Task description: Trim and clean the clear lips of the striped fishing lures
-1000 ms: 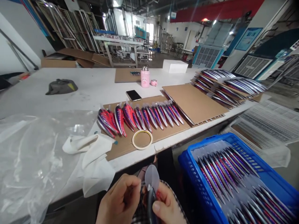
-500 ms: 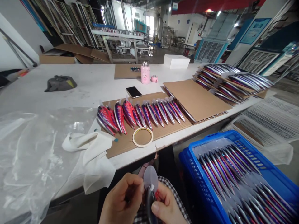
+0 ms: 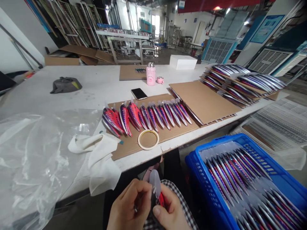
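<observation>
Both the left hand (image 3: 129,207) and right hand (image 3: 169,213) still pinch 1 lure (image 3: 157,191), now turned red-side up.

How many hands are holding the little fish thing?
2: the left hand and the right hand, both pinching the red fishing lure with a clear plastic lip, bottom centre.

Left hand (image 3: 129,209) and right hand (image 3: 169,213) pinch one lure (image 3: 155,185) below the table (image 3: 100,86) edge.
</observation>
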Action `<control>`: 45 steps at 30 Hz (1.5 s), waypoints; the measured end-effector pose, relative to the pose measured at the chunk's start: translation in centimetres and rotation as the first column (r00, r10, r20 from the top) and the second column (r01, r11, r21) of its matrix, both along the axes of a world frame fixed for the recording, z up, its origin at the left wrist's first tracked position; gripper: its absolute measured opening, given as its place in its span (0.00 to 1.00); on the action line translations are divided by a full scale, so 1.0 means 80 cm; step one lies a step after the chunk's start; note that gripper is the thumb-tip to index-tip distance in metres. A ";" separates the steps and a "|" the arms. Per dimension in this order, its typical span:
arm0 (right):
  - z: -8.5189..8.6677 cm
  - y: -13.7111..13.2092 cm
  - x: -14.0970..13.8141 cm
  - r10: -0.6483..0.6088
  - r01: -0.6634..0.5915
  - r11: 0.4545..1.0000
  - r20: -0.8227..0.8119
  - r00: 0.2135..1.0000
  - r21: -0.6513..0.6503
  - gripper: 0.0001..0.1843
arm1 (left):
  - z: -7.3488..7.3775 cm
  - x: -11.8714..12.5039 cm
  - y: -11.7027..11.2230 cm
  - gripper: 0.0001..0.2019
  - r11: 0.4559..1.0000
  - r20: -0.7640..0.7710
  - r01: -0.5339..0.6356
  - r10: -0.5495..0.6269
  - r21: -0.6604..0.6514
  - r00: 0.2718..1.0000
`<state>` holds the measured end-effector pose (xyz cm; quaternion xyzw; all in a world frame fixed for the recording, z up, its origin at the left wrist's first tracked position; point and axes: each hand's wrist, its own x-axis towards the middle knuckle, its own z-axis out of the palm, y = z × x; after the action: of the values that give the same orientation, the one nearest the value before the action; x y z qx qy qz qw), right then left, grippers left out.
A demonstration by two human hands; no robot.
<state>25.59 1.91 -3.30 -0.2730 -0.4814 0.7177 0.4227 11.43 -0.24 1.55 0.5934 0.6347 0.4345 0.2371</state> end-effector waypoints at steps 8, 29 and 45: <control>0.000 -0.001 -0.002 -0.014 0.014 1.000 0.024 1.000 0.024 0.25 | -0.011 0.003 -0.003 0.04 0.999 0.095 -0.026 0.027 -0.019 0.995; 0.008 0.003 -0.001 0.001 -0.005 0.997 -0.059 0.998 -0.076 0.26 | -0.016 -0.009 0.002 0.05 0.996 -0.019 0.085 -0.084 0.029 0.996; 0.008 0.008 0.001 0.056 -0.058 0.955 -0.017 0.998 -0.290 0.26 | -0.033 -0.017 0.014 0.04 0.970 0.407 0.184 -0.104 -0.161 0.907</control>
<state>25.68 2.53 -2.65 -0.3149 -0.3768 0.7936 0.3593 10.08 0.90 -1.09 0.5126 0.5676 0.4619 0.4491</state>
